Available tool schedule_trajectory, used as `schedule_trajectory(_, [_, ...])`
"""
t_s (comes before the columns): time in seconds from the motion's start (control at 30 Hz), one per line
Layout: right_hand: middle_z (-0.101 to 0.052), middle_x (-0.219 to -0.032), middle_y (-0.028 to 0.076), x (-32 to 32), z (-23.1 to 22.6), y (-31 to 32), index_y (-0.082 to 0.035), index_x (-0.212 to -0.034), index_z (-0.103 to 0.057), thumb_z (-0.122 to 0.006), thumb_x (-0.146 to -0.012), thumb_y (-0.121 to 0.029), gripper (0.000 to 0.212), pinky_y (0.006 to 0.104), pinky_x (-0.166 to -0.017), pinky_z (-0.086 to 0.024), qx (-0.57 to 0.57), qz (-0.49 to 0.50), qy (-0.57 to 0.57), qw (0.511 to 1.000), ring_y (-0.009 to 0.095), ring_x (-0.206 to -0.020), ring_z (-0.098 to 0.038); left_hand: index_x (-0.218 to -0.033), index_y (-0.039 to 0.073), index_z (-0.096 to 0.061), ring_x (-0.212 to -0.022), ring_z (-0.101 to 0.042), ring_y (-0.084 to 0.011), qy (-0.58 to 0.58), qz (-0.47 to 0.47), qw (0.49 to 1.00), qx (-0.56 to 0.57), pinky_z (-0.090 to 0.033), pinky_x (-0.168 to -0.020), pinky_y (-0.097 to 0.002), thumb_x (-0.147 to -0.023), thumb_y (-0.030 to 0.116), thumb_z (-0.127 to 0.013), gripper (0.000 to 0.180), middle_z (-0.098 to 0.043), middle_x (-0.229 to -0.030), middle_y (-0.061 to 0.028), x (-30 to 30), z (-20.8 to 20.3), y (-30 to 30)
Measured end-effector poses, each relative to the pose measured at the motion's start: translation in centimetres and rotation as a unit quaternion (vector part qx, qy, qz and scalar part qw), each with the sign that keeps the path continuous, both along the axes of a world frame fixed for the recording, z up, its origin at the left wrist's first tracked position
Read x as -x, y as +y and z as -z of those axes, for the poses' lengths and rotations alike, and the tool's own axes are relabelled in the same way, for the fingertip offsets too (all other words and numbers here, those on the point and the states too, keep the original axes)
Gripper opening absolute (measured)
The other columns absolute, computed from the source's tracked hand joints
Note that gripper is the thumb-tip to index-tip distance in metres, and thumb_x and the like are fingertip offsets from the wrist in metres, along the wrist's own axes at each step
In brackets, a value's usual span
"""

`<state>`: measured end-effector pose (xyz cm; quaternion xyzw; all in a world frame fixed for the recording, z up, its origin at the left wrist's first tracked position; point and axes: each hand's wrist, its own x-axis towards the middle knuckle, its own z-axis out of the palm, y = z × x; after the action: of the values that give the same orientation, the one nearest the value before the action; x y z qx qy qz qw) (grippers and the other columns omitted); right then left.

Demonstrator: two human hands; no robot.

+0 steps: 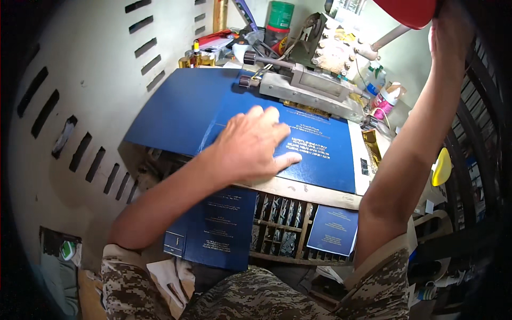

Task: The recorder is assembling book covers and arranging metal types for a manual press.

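My left hand (256,141) lies palm down on a large dark blue hard cover (333,152), fingers spread and thumb stretched to the right. Gold lettering is stamped on the cover beside my thumb. The cover rests under the head of a metal hot-stamping press (312,88), opened out so its other board (173,106) reaches left. Up at the top right, my right hand (450,34) is raised close to a red rounded part (408,12). The press's metal lever (392,38) runs toward that hand, whose fingers are hidden by the red part and the dark rim.
Below the press table, another blue cover (221,229) hangs beside a compartmented type tray (277,234) and a small blue printed sheet (333,229). Bottles (385,98), a gold foil strip (372,146) and a green-lidded jar (279,26) surround the press. A slotted wall (80,106) stands left.
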<state>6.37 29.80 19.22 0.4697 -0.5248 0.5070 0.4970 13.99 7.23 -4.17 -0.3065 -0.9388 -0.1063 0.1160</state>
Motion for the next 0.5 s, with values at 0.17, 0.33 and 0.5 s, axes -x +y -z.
schedule_trajectory(0.17, [-0.070,-0.103,0.009,0.9,2.0,-0.4,-0.004,-0.125,-0.065,-0.064,-0.103,-0.036,0.039,0.0292,-0.073,-0.053,-0.100,-0.064,-0.025,0.993,0.019,-0.088,-0.066,-0.141,0.007,-0.057,-0.103,-0.061,-0.0334,-0.060,-0.045,0.997,0.005,-0.048,-0.091,-0.0466,-0.083,0.088,-0.051,0.101,-0.062,-0.108,-0.0186,2.3,0.0,0.0])
schedule_trajectory(0.33, [-0.070,-0.104,0.010,3.0,5.7,0.6,-0.004,-0.129,-0.063,-0.066,-0.102,-0.035,0.042,0.0285,-0.072,-0.052,-0.108,-0.008,-0.113,0.988,0.018,-0.088,-0.067,-0.155,0.010,-0.047,-0.114,-0.062,-0.0363,-0.127,-0.063,0.989,0.045,-0.046,-0.100,-0.0485,-0.075,0.094,-0.054,0.116,-0.062,-0.122,-0.0226,3.0,-1.8,1.3])
schedule_trajectory(0.5, [-0.071,-0.107,0.012,9.3,6.9,3.9,-0.004,-0.137,-0.060,-0.067,-0.100,-0.036,0.049,0.0273,-0.071,-0.051,-0.085,0.090,-0.246,0.961,0.017,-0.089,-0.067,-0.156,0.009,-0.045,-0.116,-0.064,-0.0373,-0.145,-0.071,0.985,0.068,-0.046,-0.103,-0.0486,-0.069,0.097,-0.055,0.125,-0.062,-0.128,-0.0254,3.9,-1.6,1.3])
